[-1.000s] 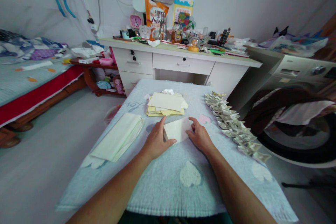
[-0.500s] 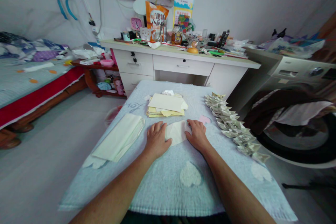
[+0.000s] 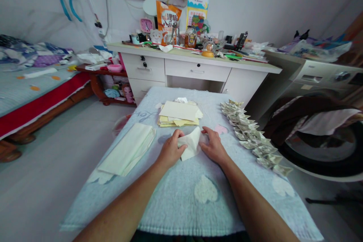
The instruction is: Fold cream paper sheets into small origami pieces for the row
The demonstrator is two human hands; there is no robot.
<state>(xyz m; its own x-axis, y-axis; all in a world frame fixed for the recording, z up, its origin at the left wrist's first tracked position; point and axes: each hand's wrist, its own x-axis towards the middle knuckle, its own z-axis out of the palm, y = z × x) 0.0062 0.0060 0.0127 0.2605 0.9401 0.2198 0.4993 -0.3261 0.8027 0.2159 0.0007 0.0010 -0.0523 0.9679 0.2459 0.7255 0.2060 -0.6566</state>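
Between my hands is a pale sheet of paper (image 3: 190, 144), creased and lifted partly off the cloth. My left hand (image 3: 172, 147) pinches its left side, thumb on the near face and fingers behind. Beside its right edge lies my right hand (image 3: 212, 143), fingers bent and apart, the fingertips close to the paper. Just beyond stands a stack of cream and yellow paper (image 3: 178, 111). A thicker folded bundle of whitish paper (image 3: 129, 149) lies to the left. Down the right side runs a row of several folded paper pieces (image 3: 251, 134) with pointed ends.
A light blue cloth with heart shapes covers the table (image 3: 176, 204). Beyond it stands a white desk (image 3: 195, 69) crowded with small items. To the right is a washing machine (image 3: 320, 79) with clothes hanging from its door opening; a bed (image 3: 34, 90) is at the left.
My left hand has gone from lying flat on the paper to pinching its left side. The paper's left part has risen and tilted. My right hand has hardly moved.
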